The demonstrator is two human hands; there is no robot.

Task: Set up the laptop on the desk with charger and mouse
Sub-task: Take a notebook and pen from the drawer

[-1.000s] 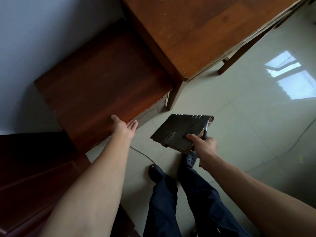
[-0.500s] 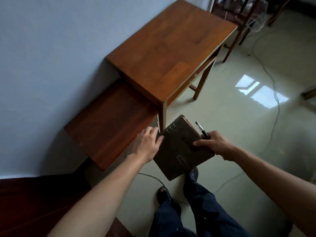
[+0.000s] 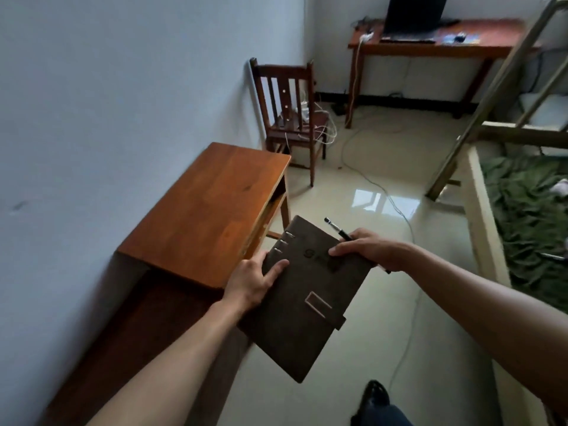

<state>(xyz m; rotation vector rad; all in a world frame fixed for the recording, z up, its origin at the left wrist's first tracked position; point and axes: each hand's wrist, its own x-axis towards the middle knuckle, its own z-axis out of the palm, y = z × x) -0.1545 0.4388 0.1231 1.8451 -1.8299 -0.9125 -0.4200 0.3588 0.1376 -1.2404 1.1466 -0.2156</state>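
Aloft, notebook (image 3: 307, 305) and pen (image 3: 336, 228), right hand (image 3: 373, 250)

hands: two, left hand (image 3: 252, 281) and right hand (image 3: 368, 249). notebook (image 3: 307, 302): one. pen (image 3: 336, 228): one. wooden tables: three, namely near table (image 3: 209, 210), low table (image 3: 138, 333) beside it, and far desk (image 3: 436, 46). chair (image 3: 289, 118): one. laptop (image 3: 413, 16): one. shoe (image 3: 373, 395): one. floor cables (image 3: 384, 192): overlapping, number not determinable.
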